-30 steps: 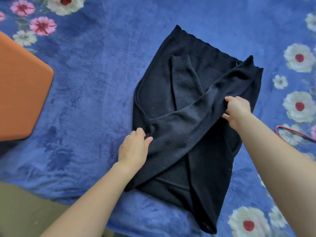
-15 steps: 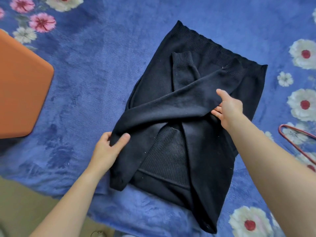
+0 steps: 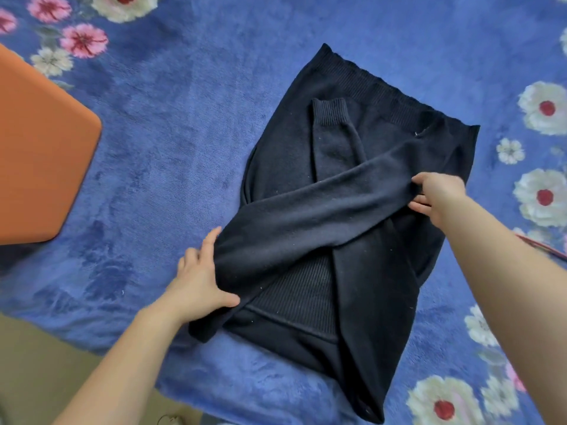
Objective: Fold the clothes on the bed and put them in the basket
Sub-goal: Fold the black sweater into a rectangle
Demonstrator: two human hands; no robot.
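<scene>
The sweater (image 3: 383, 317), sleeves crossed, is gripped by the left hand (image 3: 199, 280) and right hand (image 3: 438, 194) on the bed (image 3: 184, 148); final folds and stowing remain.

Head view, steeply down, close over bed (image 3: 184, 148)

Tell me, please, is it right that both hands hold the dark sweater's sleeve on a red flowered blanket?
No: the head view shows the flowered blanket is blue, not red. The left hand and right hand hold the dark sweater's sleeve.
</scene>
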